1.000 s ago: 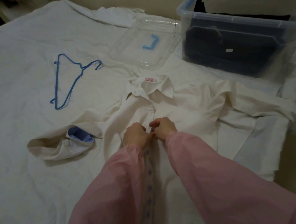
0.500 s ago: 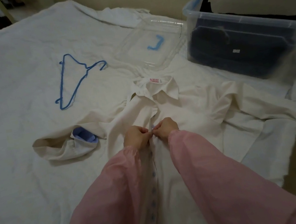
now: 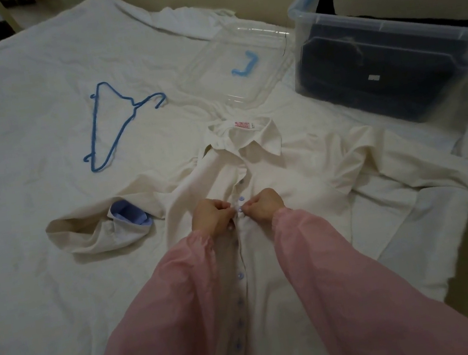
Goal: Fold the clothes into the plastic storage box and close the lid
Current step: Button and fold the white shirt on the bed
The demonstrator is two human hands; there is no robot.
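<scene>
Two hands in loose pink sleeves meet over the middle of a cream long-sleeved button-front shirt (image 3: 292, 186), which lies face up on a white-sheeted bed (image 3: 10, 127) with its collar at the far end and its hem toward the viewer. The left hand (image 3: 211, 219) has curled fingers pinching the left edge of the shirt's front opening. The right hand (image 3: 265, 207) pinches the right edge the same way, and the two nearly touch around a small pale blue button (image 3: 240, 211). The step in hand looks like fastening the shirt front before folding; whether this button is through its hole cannot be told. The shirt's left sleeve is bunched, showing a pale blue cuff lining (image 3: 130, 218), and the right sleeve trails off crumpled to the right. Next would likely come seating this button, then smoothing both sleeves inward so the shirt folds flat. At far right stands the clear plastic storage box (image 3: 380, 25), open, with dark folded clothes (image 3: 379, 74) already inside. Its clear flat lid (image 3: 239, 41), with a blue clip, lies on the bed just left of the box. A blue wire hanger (image 3: 121, 120) rests at far left, well apart from the shirt.
</scene>
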